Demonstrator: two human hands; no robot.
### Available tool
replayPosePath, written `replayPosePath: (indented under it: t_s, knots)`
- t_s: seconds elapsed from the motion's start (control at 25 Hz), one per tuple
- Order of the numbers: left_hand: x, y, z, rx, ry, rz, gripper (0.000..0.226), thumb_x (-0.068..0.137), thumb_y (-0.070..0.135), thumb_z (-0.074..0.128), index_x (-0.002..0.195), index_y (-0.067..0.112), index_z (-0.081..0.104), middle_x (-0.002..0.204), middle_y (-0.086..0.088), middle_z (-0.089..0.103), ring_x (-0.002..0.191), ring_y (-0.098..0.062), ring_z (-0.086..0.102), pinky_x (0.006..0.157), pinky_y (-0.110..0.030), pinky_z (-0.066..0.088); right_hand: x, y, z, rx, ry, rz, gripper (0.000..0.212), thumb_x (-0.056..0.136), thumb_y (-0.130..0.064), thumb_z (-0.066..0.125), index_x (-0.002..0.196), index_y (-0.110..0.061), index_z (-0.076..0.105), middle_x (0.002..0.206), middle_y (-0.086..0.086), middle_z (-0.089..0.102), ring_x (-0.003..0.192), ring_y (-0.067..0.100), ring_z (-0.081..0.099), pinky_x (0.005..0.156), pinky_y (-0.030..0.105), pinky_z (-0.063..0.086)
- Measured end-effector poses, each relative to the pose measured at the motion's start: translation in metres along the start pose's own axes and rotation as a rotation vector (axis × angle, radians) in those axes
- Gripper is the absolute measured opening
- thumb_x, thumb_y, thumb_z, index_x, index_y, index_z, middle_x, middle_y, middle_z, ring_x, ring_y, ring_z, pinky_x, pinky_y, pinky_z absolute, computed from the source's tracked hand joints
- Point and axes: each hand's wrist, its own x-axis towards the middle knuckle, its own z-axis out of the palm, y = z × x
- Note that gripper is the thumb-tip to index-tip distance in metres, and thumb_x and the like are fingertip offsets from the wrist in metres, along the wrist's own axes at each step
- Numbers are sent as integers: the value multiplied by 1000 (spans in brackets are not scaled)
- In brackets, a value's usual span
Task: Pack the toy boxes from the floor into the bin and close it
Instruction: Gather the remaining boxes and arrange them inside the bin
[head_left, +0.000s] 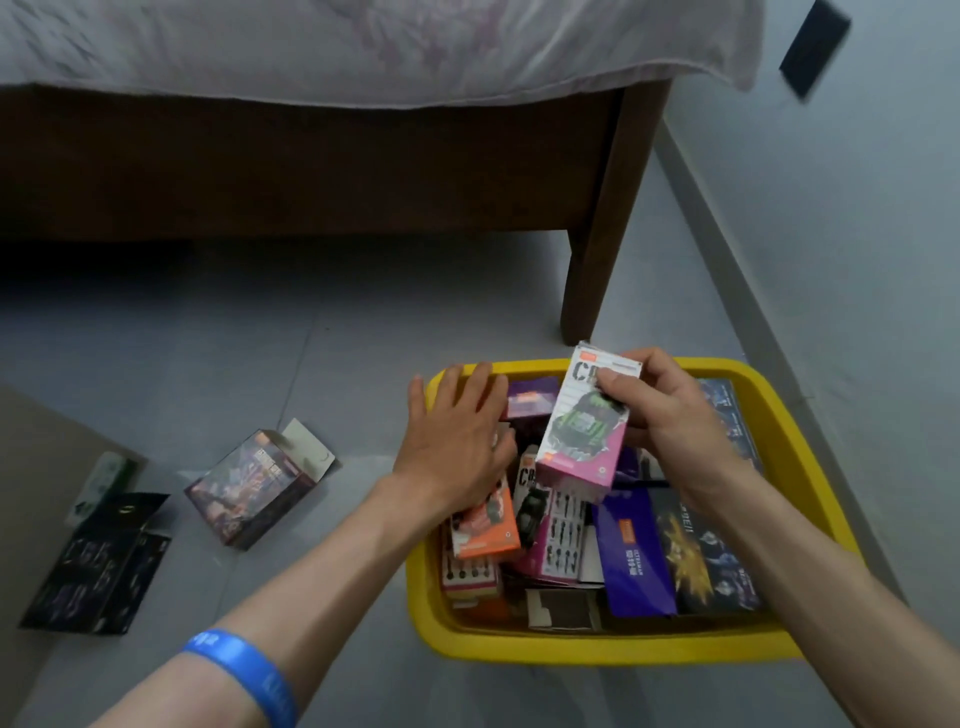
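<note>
A yellow bin (613, 649) stands on the floor, holding several toy boxes, among them an orange one (485, 530) and a purple one (631, 556). My right hand (670, 415) is shut on a pink and white toy box (582, 431), upright over the bin. Spread flat, my left hand (457, 431) rests over the bin's far left corner, its fingers apart and nothing in its grasp. On the floor to the left lie a dark purple toy box (254, 488) with its flap open and a black toy box (98, 566).
A wooden bed frame (311, 166) with a pale sheet runs across the back; its leg (587, 280) stands just behind the bin. The wall and skirting (769, 312) run along the right. A flat brown cardboard sheet (31, 467) lies at far left with a small green-white box (101, 486).
</note>
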Motion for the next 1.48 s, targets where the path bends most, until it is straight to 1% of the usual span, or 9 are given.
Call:
replayPosePath:
  t_s: [0.16,0.32,0.6,0.72,0.8,0.92,1.04,1.16,1.48]
  knots:
    - [-10,-20,4,-111,-66,31,59,102,50,17,157,33,3,166,7,-7,151,-22,-12,117,-60,1,-18,33,27,-424,-275,-22,10,95,-36,61,103,-30,59,98,0,73,87,17,73,67,36,61]
    - [-15,-24,10,-379,-2,52,58,99,52,12,155,38,17,165,13,4,150,-9,-11,119,-49,5,-17,54,33,-976,-281,-243,33,96,-52,48,118,-29,59,114,-4,65,104,15,58,86,42,51]
    - [-11,-31,10,-381,39,81,58,101,52,22,155,31,23,165,8,8,151,-10,-2,121,-42,14,-3,46,63,-1237,-122,-204,33,99,-50,44,120,-25,49,120,-1,55,105,21,56,77,39,51]
    - [-16,-30,11,-687,155,45,59,100,55,24,151,28,35,159,13,24,146,0,10,118,-18,8,-5,26,59,-1274,94,-409,27,98,-48,47,102,-23,54,98,-1,57,86,20,58,68,39,51]
    - [-24,-39,14,-880,295,-97,57,98,56,30,143,26,49,147,14,41,139,2,27,111,-10,17,-5,9,74,-1245,105,-563,21,96,-40,51,88,-21,52,84,-1,56,72,22,56,58,35,42]
    - [-43,-93,30,-749,469,-405,35,95,30,54,126,15,61,132,-3,59,126,-18,47,102,-25,33,2,-9,116,-1200,-46,-644,21,93,-32,56,78,-18,53,76,3,58,68,28,56,54,33,32]
    - [-75,-184,59,-340,165,-664,55,85,25,68,136,14,50,142,-11,47,132,-35,38,104,-40,33,2,-1,162,-1220,-318,-677,15,92,-32,54,86,-18,58,88,5,64,80,30,61,59,37,43]
    - [-99,-246,84,-263,-260,-780,103,68,41,81,151,27,22,156,-10,19,142,-36,18,107,-49,31,-1,19,187,-1254,-568,-664,16,95,-34,49,93,-21,59,95,2,62,87,28,61,66,40,48]
    - [-70,-270,94,-252,-249,-741,99,49,61,82,131,24,39,135,-16,44,126,-40,41,99,-49,38,-14,5,153,-978,-378,-661,9,88,-20,62,83,-14,66,76,-1,67,70,21,61,60,40,48]
